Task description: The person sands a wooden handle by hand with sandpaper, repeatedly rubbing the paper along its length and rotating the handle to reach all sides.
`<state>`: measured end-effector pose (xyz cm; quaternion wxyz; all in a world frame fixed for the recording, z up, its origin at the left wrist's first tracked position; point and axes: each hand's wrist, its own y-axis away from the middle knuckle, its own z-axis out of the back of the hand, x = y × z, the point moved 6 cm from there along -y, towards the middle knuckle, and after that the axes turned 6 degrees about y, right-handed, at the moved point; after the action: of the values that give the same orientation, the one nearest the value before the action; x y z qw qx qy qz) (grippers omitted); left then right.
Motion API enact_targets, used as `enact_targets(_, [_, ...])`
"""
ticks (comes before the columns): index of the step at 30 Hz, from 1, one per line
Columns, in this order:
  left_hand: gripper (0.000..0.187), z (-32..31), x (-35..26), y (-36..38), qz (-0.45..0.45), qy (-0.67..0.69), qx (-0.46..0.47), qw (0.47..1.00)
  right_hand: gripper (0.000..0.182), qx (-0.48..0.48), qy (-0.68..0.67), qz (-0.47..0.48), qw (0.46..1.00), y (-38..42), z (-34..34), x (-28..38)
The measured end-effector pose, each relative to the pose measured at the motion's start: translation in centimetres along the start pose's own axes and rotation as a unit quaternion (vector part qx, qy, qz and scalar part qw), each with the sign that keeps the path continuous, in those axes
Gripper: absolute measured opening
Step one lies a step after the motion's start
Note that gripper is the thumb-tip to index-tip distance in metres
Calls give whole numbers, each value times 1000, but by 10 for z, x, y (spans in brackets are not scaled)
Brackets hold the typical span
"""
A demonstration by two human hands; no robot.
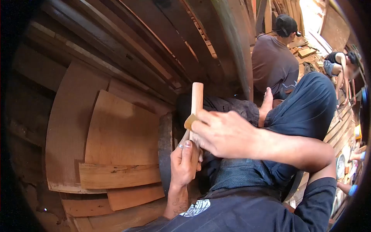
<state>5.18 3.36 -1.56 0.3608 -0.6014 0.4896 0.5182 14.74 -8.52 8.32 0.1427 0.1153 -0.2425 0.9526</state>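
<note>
A pale, smooth wooden handle (197,96) with a rounded edge stands nearly upright in front of my body. My left hand (184,161), a ring on one finger, wraps around its lower part with the thumb along the wood. Against the middle of the handle, my right hand (228,133) pinches a folded, tan piece of sandpaper (189,121). The fingers of the right hand cover part of the wood, and the lower end of the handle is hidden by my left hand.
Flat wooden boards (119,133) lie to the left, and dark planks (166,34) rise along the far side. A person in a cap (275,58) sits close by with their back turned. Another person (340,69) bends at far right among scattered wood pieces (307,52).
</note>
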Motion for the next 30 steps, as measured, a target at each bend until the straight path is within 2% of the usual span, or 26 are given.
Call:
enact_targets(2, [53,-7,-11,2,4,-17,-6,1000,19,-79,48,-2,996,-5,13,-23])
enact_targets(4, [53,-10,-10,1,1,-26,-11,1000,20,-88,88,-84,989,-9,29,-53])
enact_targets(6, [53,-11,-10,1,11,-31,-7,999,18,-99,90,-69,989,-5,22,-51])
enact_targets(9, [54,-2,-10,-2,-4,-5,-15,1000,17,-1,6,-17,1000,2,0,-9])
enact_targets(12, [53,-2,-11,2,8,-17,-16,1000,19,-32,22,-20,999,-4,6,-20])
enact_targets(14, [53,-10,-13,2,34,-25,-16,999,21,-78,48,-84,992,-12,21,-51])
enact_targets(16, [57,-11,-11,0,25,-50,-10,998,21,-53,67,-107,991,-14,25,-58])
enact_targets(19, [57,-1,-8,-3,21,0,-18,1000,20,-40,-11,-13,999,-2,0,-19])
enact_targets(20, [55,-2,-8,-2,19,4,-15,1000,20,-7,-24,-15,1000,1,-4,-10])
enact_targets(22, [51,-2,-10,-2,13,14,-11,1000,21,-25,-3,1,1000,-4,2,-20])
enact_targets(23, [52,-5,-12,1,22,-1,-14,1000,20,-70,36,-5,997,-8,8,-33])
enact_targets(26, [53,-12,-12,1,40,-8,-4,999,19,-47,47,-74,995,-15,27,-64])
enact_targets(28, [54,-8,-13,-1,42,-2,-3,999,18,-73,20,-17,997,-10,19,-46])
enact_targets(30, [54,-3,-12,-1,34,17,-9,999,19,-12,-31,0,999,-3,1,-25])
